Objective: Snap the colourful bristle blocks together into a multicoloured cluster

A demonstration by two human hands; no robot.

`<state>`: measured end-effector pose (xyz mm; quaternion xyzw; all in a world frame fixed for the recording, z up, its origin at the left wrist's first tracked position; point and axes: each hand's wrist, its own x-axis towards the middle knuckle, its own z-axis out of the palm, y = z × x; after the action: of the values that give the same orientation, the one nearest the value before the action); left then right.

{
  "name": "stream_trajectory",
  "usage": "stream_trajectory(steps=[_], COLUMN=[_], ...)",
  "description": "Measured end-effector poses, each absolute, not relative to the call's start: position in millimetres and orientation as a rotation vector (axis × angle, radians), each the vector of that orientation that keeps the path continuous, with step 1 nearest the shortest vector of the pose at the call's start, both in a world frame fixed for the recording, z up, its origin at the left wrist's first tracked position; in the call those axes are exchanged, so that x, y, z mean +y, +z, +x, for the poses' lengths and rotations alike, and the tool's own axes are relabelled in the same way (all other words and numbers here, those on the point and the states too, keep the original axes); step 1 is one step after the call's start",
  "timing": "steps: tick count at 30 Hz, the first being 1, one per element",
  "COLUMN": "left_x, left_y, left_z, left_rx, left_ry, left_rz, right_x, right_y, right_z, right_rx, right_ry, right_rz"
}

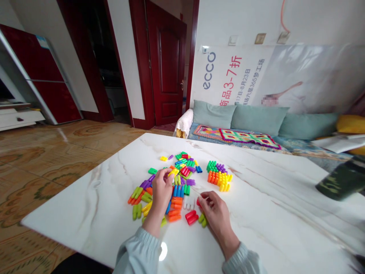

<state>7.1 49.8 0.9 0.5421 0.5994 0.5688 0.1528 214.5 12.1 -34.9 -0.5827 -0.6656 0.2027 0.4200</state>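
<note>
My left hand pinches a yellow bullet-shaped toy block above a loose heap of bright plastic blocks. My right hand rests low over the table to the right of the heap. Its fingers are curled with a red block at the tips, partly hidden. Close to that hand lie another red block, a lime-green block and a clear block. Orange blocks and blue blocks lie between the hands. Purple blocks sit left of my left hand.
Beyond my right hand stands a neat group of upright blocks: green, purple, orange and yellow. All lie on a white marbled table. A dark camouflage-patterned container is at the right. A cushioned sofa stands behind.
</note>
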Motion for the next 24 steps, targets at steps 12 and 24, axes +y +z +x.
stream_trajectory(steps=[12, 24], left_x=[39, 40], left_y=[-8, -22], left_z=[67, 71], left_rx=[0.978, 1.011], left_ry=[1.337, 1.255], left_rz=[1.125, 1.438], right_x=[11, 12], right_y=[-26, -11], right_z=[210, 218], right_rx=[-1.418, -1.311], right_ry=[0.704, 0.63], right_rz=[-1.0, -1.084])
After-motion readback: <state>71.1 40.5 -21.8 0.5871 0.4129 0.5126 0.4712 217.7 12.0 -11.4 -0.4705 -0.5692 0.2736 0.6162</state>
